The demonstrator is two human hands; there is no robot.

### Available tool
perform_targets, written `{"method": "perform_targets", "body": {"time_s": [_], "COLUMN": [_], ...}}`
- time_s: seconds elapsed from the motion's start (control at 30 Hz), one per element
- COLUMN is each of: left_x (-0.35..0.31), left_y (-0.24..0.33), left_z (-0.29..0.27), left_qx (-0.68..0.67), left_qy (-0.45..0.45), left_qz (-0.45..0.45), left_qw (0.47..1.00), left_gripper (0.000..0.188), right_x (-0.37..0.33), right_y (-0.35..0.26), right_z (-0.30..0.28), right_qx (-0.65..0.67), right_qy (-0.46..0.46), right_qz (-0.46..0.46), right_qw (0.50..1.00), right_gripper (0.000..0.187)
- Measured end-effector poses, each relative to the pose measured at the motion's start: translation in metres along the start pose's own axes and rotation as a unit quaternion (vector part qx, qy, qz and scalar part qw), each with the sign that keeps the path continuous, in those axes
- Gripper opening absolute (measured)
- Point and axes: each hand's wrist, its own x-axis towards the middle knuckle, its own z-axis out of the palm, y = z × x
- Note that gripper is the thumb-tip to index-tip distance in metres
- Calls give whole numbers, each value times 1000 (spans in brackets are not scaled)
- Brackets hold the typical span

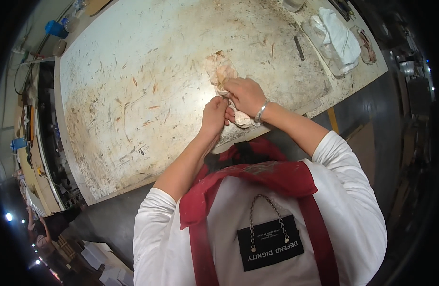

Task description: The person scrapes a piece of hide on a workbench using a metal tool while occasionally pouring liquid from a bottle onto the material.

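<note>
A crumpled, brown-stained pale rag [219,69] lies across the worktable near its front edge, its upper part spread on the surface. My right hand [247,97], with a silver bracelet at the wrist, grips the rag's middle from above, fingers closed. Right beside it, my left hand [214,116] is closed on the same rag, knuckles nearly touching the right hand. The rag's lower end [242,119] hangs out below the right palm. My fingers hide the part of the rag between the hands.
The large whitish worktable [134,86] is scratched and stained. A dark thin strip [299,48] lies at its right, near a clear plastic tray [342,66] with white cloth [341,38]. At the far left corner stands a blue container [56,29]. Another person [43,233] shows at lower left.
</note>
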Motion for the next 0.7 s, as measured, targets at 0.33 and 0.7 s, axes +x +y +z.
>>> {"method": "perform_targets", "body": {"time_s": [0.33, 0.7], "left_x": [-1, 0], "left_y": [5, -2], "left_z": [3, -2], "left_qx": [23, 20], "left_qy": [3, 10], "left_qz": [11, 10], "left_qw": [1000, 1000], "left_gripper": [18, 19], "right_x": [6, 16], "right_y": [-2, -4], "right_z": [5, 1], "right_qx": [-29, -46], "right_qy": [-8, -18], "right_qz": [2, -24], "right_qw": [1000, 998], "right_gripper": [4, 7]}}
